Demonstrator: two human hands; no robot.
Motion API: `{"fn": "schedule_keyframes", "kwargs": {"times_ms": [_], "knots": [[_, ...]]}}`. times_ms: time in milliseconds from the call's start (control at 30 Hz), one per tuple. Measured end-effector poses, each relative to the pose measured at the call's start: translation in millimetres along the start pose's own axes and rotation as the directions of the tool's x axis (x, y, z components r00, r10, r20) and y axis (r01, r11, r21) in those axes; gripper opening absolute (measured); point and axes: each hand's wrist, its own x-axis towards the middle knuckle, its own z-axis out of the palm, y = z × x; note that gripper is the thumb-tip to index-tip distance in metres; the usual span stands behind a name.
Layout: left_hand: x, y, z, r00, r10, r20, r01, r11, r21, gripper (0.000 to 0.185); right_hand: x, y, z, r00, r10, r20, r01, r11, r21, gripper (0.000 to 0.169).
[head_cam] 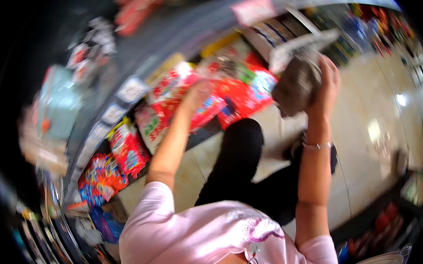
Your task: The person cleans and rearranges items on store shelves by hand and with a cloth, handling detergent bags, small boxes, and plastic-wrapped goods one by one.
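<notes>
Red and white plastic packages (242, 98) lie on a low shelf in front of me. My left hand (199, 95) reaches over one red package (173, 94) and seems to touch it; blur hides its fingers. On the right, my right hand (322, 86) holds up a crumpled grey-brown cloth (298, 84) above the tiled floor, near the shelf's right part. A bracelet is on that wrist.
A grey shelf edge (192, 36) with price tags (132, 89) curves above the packages. More red packages (128, 150) stand at the left, beside a blue plastic bag (107, 223). Colourful goods (374, 30) hang at the upper right. Tiled floor (369, 123) lies at the right.
</notes>
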Motion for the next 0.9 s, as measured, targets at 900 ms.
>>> {"fn": "schedule_keyframes", "kwargs": {"times_ms": [900], "knots": [[-200,4,77,0.787,0.595,0.164,-0.406,0.300,0.863,0.030,-102,81,86,0.578,0.105,0.809,0.323,0.881,-0.345,0.012]]}}
